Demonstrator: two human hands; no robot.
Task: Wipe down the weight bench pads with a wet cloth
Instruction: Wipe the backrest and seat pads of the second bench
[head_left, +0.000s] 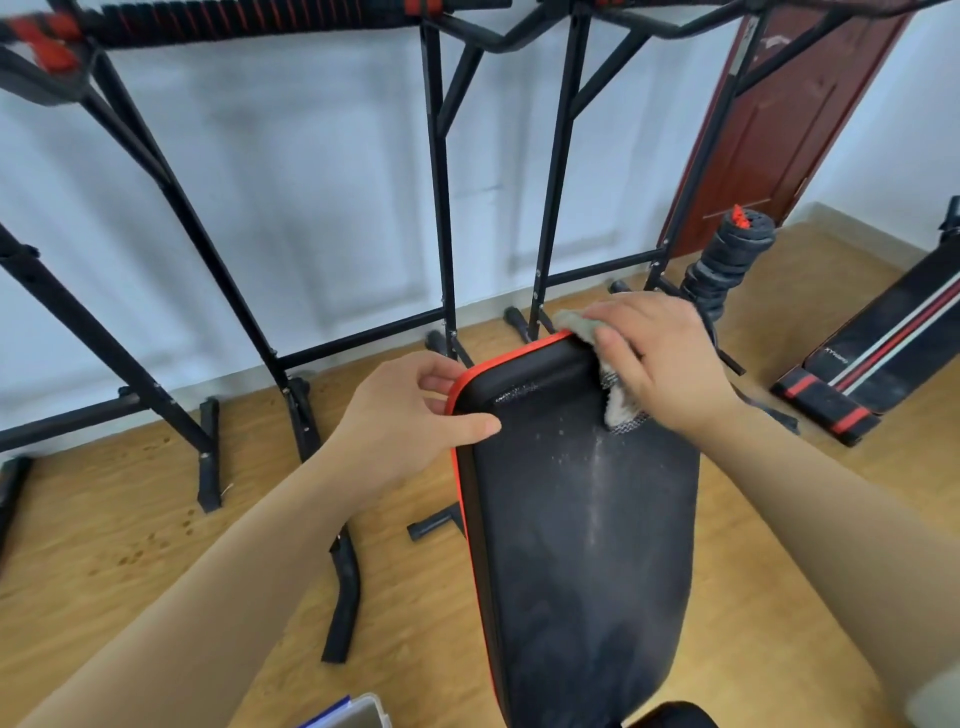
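Left hand (410, 415) grips the pad's (587, 545) far left corner, thumb on top. Right hand (660, 358) presses a grey cloth (613, 384) against its far right edge, fingers curled over it.

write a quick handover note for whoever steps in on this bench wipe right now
Left hand: grips the far left corner of the bench pad, thumb on top, steadying it.
Right hand: holds the grey cloth against the pad's far right end, over the edge.
Done: a wet streak with droplets runs down the pad's middle, so at least one pass looks made.
Left: both sides of the streak, the near end and the red edge look unwiped.
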